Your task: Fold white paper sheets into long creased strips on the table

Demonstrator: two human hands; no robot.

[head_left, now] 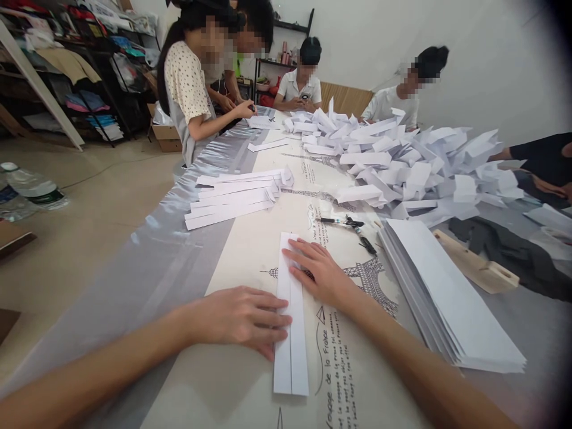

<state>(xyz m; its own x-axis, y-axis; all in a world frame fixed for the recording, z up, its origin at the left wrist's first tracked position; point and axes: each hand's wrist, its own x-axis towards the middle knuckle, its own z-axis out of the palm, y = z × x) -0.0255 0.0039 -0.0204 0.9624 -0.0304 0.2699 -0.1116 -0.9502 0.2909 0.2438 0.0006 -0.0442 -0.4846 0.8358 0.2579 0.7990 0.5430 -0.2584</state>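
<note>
The left hand and right hand, apart, press flat on one strip, partly hiding it, toward the table's near edge, itself cut off. Rightward: one paper stack, one wooden block. Ahead: pens, number unclear. An uncountable paper heap crowds the far right corner.

Strip: smooth matt paper. Table cover: glossy. Block: matt wood.
</note>
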